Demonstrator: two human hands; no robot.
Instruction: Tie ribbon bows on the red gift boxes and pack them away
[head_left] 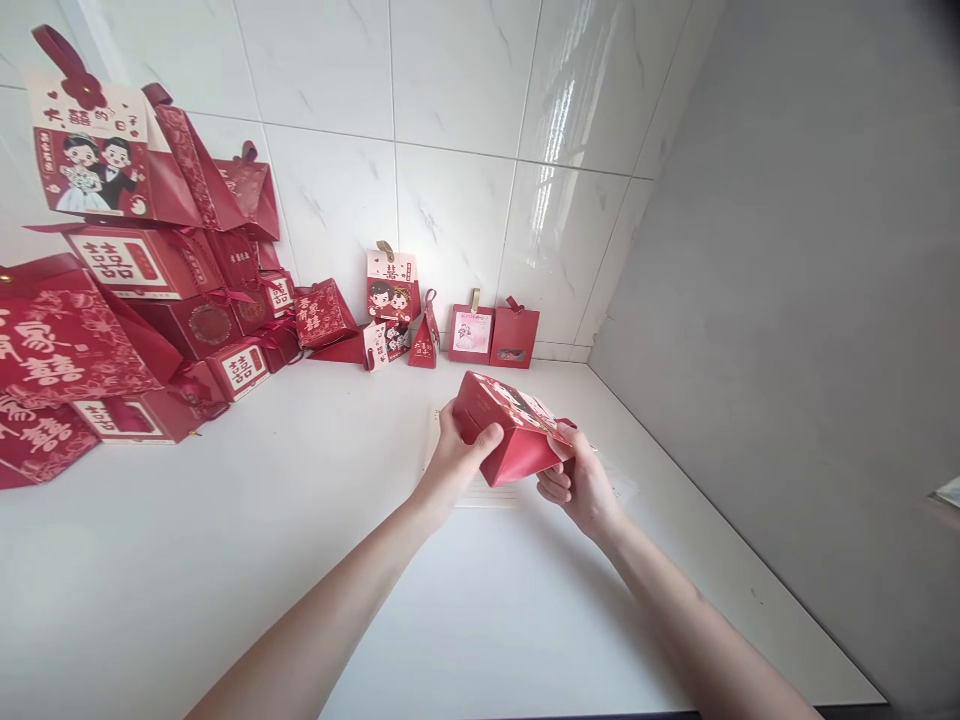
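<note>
Between my two hands, above the white table, a red wedding gift box [514,425] is held tilted on its side. Its printed face with cartoon figures points up and away, and a plain red folded side faces me. My left hand [457,455] grips the base end, thumb on the near edge. Around the top end, by the box's closure, my right hand [581,480] has its fingers curled and its thumb pressed on the flap. Under the box lies a pale lined sheet [487,494], mostly covered by the box and hands.
Stacked red gift boxes [199,330] fill the table's left side. Along the tiled wall [457,200] stand a cartoon-couple box [390,300], a small triangular box [424,338] and two red bags [514,335]. A grey wall [780,300] borders the white table [300,560] on the right.
</note>
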